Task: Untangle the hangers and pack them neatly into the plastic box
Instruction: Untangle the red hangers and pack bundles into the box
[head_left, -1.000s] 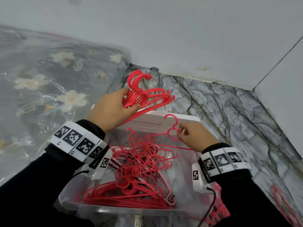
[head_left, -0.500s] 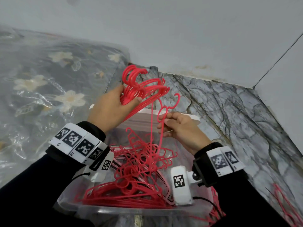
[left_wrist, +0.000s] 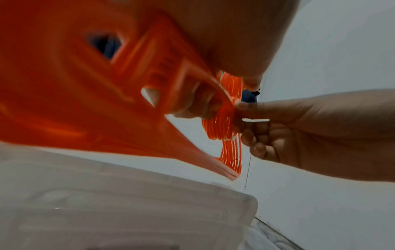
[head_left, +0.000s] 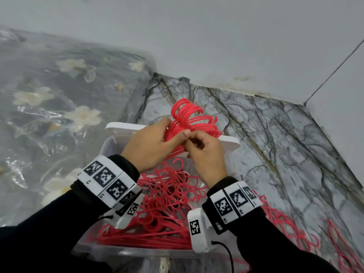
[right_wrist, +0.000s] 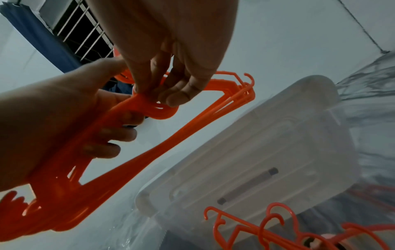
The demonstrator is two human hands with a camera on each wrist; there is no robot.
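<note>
Thin red plastic hangers, moulded with curled hooks and small side notches. A stacked bundle of hangers [head_left: 189, 123] is being held above the far end of the plastic box [head_left: 110, 146], its hooks fanning upward in a tight spiral. The left hand [head_left: 151, 146] is gripping the bundle, fingers wrapped round the necks, thumb pressing across the front. The right hand [head_left: 206, 152] is meeting it from the right, fingertips curled in and pinching at the necks of the same bundle; in the right wrist view its fingers [right_wrist: 171, 84] are closing on the looped neck section. The box is clear, soft-cornered, translucent-walled; a loose tangled pile of hangers [head_left: 163, 209] is lying inside it, hooks interlocked and pointing several ways. A white lid [head_left: 226, 142] is lying just beyond the box's far edge, partly hidden behind both hands. More stray hangers [head_left: 285, 225] are lying on the floor [head_left: 275, 144], grey marble-veined, to the right of the box. To the left, a crinkled clear plastic cover over flower-print fabric [head_left: 59, 107]. Plain pale wall [head_left: 216, 46] behind. Both wrists are wearing marker-printed bands [head_left: 107, 178] over black sleeves.
</note>
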